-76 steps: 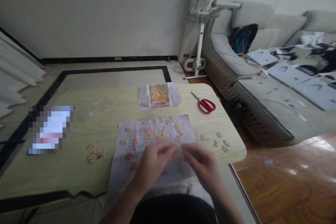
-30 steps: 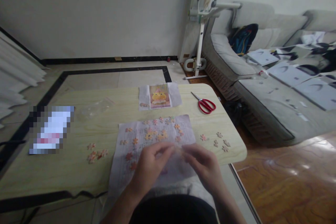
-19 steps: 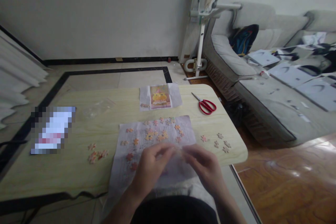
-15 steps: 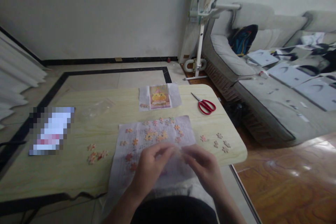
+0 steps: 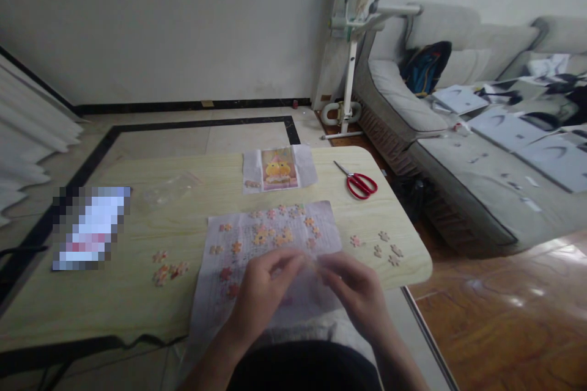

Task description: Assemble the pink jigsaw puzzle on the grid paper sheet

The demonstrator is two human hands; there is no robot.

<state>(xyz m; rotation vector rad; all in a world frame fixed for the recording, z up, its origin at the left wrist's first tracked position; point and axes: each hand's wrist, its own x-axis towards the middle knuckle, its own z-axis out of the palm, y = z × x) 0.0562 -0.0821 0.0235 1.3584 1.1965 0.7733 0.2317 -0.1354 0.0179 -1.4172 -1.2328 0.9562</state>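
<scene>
Where the fingertips of the left hand (image 5: 263,296) and right hand (image 5: 355,290) meet above the sheet (image 5: 270,256) on the table (image 5: 114,293), blur hides whatever they pinch; I cannot tell their grip. Both hands curl inward, knuckles up. Loose pieces (image 5: 275,233) dot the sheet.

No text, label or number is legible on anything here.

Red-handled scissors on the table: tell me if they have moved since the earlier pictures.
No. The red-handled scissors lie just right of the yellow-chick picture card, as before.
</scene>
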